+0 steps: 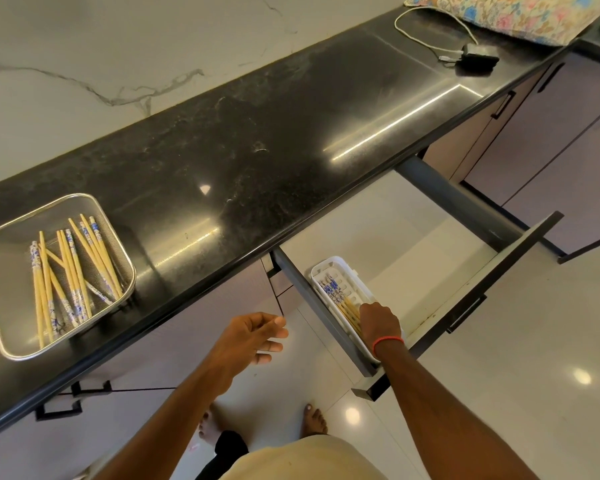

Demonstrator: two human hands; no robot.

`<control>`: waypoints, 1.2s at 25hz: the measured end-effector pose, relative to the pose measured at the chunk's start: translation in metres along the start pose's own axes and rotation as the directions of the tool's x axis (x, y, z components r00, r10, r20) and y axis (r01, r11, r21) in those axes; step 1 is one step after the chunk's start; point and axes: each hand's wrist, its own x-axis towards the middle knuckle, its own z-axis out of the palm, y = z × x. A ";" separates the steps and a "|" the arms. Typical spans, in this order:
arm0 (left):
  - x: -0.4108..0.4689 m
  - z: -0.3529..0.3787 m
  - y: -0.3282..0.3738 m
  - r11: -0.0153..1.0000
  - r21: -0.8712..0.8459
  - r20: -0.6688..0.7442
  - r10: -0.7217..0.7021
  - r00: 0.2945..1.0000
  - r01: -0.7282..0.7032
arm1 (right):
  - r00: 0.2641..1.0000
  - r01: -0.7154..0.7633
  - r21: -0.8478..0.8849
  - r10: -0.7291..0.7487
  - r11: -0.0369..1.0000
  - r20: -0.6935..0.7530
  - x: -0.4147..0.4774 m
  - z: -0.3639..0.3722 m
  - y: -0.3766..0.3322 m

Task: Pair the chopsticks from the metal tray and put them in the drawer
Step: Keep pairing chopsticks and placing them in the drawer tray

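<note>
A square metal tray [11,327] sits at the left of the black counter, holding several loose bamboo chopsticks [71,271] with blue-and-white patterned ends. Below the counter a drawer [430,244] stands pulled out. Inside it, along the left wall, lies a white plastic basket [352,273] with several chopsticks [336,292] in it. My right hand [380,322] is down in that basket, its fingers closed over the plain ends of those chopsticks. My left hand [257,334] hovers in front of the counter edge, fingers loosely curled and apart, holding nothing.
A black charger with a white cable [475,58] and a floral cloth [513,15] lie at the far right of the counter [257,150]. Closed cabinet doors [551,133] with black handles run to the right. My bare feet stand on the glossy floor [499,393] below.
</note>
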 end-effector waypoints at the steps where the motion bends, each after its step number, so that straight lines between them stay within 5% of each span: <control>1: -0.001 0.000 -0.001 1.000 -0.001 -0.001 0.002 1.000 -0.002 | 1.000 0.008 -0.004 -0.008 1.000 -0.004 -0.002 0.000 0.000; 8: -0.008 -0.009 -0.009 1.000 0.011 -0.014 0.006 1.000 -0.006 | 0.999 0.006 -0.079 -0.009 0.997 -0.034 -0.012 -0.004 -0.002; 13: -0.013 -0.017 -0.006 0.996 0.049 -0.070 0.080 0.994 -0.077 | 0.988 0.003 0.073 0.008 0.997 -0.154 -0.016 -0.040 -0.020; 23: -0.031 -0.048 0.033 0.968 0.018 -0.211 0.247 0.946 -0.248 | 0.873 0.373 0.372 -0.187 0.850 -0.450 -0.022 -0.144 -0.095; 30: -0.071 -0.109 0.039 0.933 -0.073 -0.441 0.287 0.851 -0.353 | 0.822 0.548 0.456 -0.349 0.701 -0.451 -0.035 -0.183 -0.159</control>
